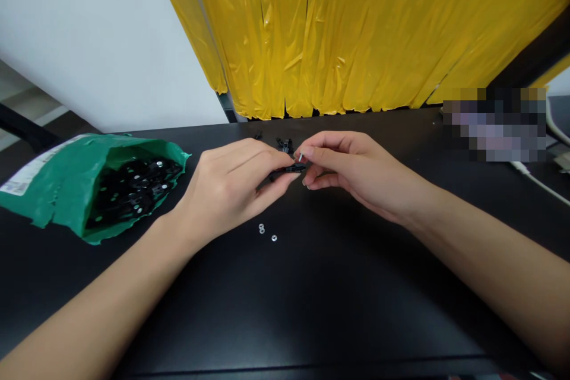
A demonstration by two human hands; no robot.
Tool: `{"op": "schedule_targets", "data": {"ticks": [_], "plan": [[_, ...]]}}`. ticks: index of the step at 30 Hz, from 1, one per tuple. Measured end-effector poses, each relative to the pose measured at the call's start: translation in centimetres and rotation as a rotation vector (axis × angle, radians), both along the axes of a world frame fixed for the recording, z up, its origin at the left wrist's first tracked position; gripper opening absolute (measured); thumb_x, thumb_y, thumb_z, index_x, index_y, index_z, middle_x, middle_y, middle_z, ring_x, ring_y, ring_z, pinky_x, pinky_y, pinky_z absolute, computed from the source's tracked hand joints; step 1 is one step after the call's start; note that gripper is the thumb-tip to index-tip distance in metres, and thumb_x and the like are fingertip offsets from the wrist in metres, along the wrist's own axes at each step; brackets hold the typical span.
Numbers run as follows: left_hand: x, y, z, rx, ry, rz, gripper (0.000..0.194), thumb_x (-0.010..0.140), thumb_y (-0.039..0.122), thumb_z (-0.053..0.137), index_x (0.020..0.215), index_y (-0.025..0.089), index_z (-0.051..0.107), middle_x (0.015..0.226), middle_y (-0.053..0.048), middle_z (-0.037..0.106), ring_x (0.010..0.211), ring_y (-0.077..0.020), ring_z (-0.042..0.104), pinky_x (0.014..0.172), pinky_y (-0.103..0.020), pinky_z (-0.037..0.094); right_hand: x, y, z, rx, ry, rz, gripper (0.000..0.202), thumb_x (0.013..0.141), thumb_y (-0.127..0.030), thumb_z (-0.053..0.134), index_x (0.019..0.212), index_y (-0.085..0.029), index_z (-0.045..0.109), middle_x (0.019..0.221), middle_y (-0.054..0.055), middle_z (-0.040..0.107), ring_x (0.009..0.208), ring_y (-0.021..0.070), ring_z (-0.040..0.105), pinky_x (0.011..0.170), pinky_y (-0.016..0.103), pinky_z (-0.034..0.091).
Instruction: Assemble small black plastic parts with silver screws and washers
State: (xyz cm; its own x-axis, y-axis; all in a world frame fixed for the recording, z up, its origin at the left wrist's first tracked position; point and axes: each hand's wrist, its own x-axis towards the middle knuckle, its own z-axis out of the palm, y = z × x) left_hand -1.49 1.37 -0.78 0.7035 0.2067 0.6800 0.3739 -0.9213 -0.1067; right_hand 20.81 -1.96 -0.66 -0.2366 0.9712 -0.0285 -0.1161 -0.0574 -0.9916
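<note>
My left hand [238, 175] is closed on a small black plastic part [287, 170], pinched between thumb and fingers above the middle of the table. Just to its right, my right hand [342, 160] pinches a tiny pale piece [301, 157] between thumb and forefinger, right by the black part's end. Whether the two touch, I cannot tell. Behind the hands lies another small black part [285, 145]. In front of my left hand rest a few small silver rings [274, 238], two of them side by side.
A torn green plastic bag [66, 190] full of black parts [138, 187] lies open at the left. Yellow plastic sheeting [338, 35] hangs behind the black table [285, 314]. At the right are a blurred-out object [499, 127] and a white cable [541, 185].
</note>
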Motion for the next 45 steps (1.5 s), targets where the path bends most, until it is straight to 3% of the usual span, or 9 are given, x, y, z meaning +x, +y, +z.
{"op": "schedule_targets", "data": {"ticks": [5, 11, 15, 19, 23, 27, 30, 36, 45], "plan": [[0.0, -0.2, 0.2, 0.032, -0.012, -0.013, 0.017, 0.086, 0.017, 0.078, 0.099, 0.019, 0.068, 0.085, -0.004, 0.077, 0.073, -0.0190, 0.072, 0.065, -0.030, 0.055, 0.1, 0.0, 0.0, -0.022, 0.091, -0.081, 0.014, 0.098, -0.029, 0.073, 0.090, -0.018, 0.074, 0.094, 0.002, 0.077, 0.071, 0.0103, 0.072, 0.069, 0.022, 0.061], [0.3, -0.4, 0.3, -0.040, -0.060, -0.039, 0.016, 0.086, 0.015, 0.077, 0.098, 0.019, 0.068, 0.086, -0.005, 0.076, 0.076, -0.0188, 0.072, 0.070, -0.030, 0.058, 0.2, -0.3, 0.1, 0.026, 0.165, -0.013, 0.011, 0.092, -0.028, 0.081, 0.091, -0.018, 0.077, 0.098, 0.004, 0.081, 0.074, 0.0110, 0.075, 0.077, 0.023, 0.063], [0.7, -0.4, 0.0, -0.239, -0.162, -0.070, 0.015, 0.088, 0.012, 0.076, 0.101, 0.019, 0.070, 0.100, -0.007, 0.079, 0.092, -0.0185, 0.077, 0.082, -0.028, 0.061, 0.0, -0.4, 0.2, 0.097, 0.164, -0.056, 0.005, 0.090, -0.020, 0.078, 0.092, -0.019, 0.074, 0.093, 0.000, 0.077, 0.069, 0.0103, 0.073, 0.072, 0.025, 0.063], [1.1, -0.6, -0.4, -0.504, -0.372, -0.045, 0.012, 0.086, 0.016, 0.079, 0.089, 0.020, 0.069, 0.101, -0.005, 0.079, 0.091, -0.0179, 0.076, 0.076, -0.028, 0.063, -0.1, -0.3, 0.2, 0.140, 0.082, -0.103, 0.007, 0.094, -0.017, 0.071, 0.098, -0.018, 0.077, 0.088, -0.002, 0.071, 0.067, 0.0083, 0.068, 0.068, 0.024, 0.060], [1.4, -0.6, -0.6, -0.824, -0.556, 0.023, 0.020, 0.081, 0.022, 0.085, 0.077, 0.019, 0.066, 0.095, -0.005, 0.080, 0.085, -0.0182, 0.077, 0.073, -0.028, 0.065, -0.2, -0.5, 0.3, 0.162, -0.070, -0.079, 0.010, 0.093, -0.021, 0.074, 0.100, -0.017, 0.080, 0.090, 0.001, 0.075, 0.071, 0.0102, 0.068, 0.071, 0.025, 0.060], [1.5, -0.3, -0.4, -0.959, -0.631, 0.049, 0.030, 0.075, 0.026, 0.091, 0.071, 0.019, 0.063, 0.091, -0.006, 0.082, 0.083, -0.0208, 0.079, 0.074, -0.031, 0.068, -0.3, -0.5, -0.1, 0.261, -0.243, -0.113, 0.016, 0.089, -0.031, 0.080, 0.099, -0.018, 0.082, 0.086, 0.003, 0.077, 0.071, 0.0145, 0.067, 0.069, 0.029, 0.057], [1.5, -0.2, -0.1, -1.010, -0.677, 0.039, 0.039, 0.071, 0.025, 0.095, 0.072, 0.020, 0.057, 0.083, -0.003, 0.081, 0.075, -0.0185, 0.079, 0.069, -0.028, 0.066, -0.3, -0.2, -0.6, 0.319, -0.302, -0.170, 0.017, 0.088, -0.032, 0.082, 0.098, -0.019, 0.083, 0.089, 0.003, 0.079, 0.074, 0.0159, 0.068, 0.071, 0.030, 0.056], [1.5, -0.4, 0.2, -1.107, -0.555, 0.059, 0.030, 0.079, 0.028, 0.091, 0.104, 0.018, 0.078, 0.085, -0.003, 0.082, 0.078, -0.0186, 0.079, 0.074, -0.028, 0.066, -0.2, -0.1, -1.0, 0.397, -0.335, -0.162, 0.015, 0.091, -0.034, 0.080, 0.096, -0.020, 0.085, 0.077, 0.001, 0.077, 0.068, 0.0157, 0.066, 0.067, 0.030, 0.053], [1.4, -0.5, 0.1, -0.912, -0.335, 0.147, 0.014, 0.092, 0.031, 0.078, 0.100, 0.022, 0.084, 0.089, -0.003, 0.083, 0.079, -0.0192, 0.076, 0.072, -0.029, 0.063, -0.8, -0.4, -1.5, 0.471, -0.374, -0.218, 0.016, 0.093, -0.035, 0.078, 0.090, -0.020, 0.084, 0.081, 0.002, 0.078, 0.072, 0.0169, 0.068, 0.068, 0.030, 0.051]]}}
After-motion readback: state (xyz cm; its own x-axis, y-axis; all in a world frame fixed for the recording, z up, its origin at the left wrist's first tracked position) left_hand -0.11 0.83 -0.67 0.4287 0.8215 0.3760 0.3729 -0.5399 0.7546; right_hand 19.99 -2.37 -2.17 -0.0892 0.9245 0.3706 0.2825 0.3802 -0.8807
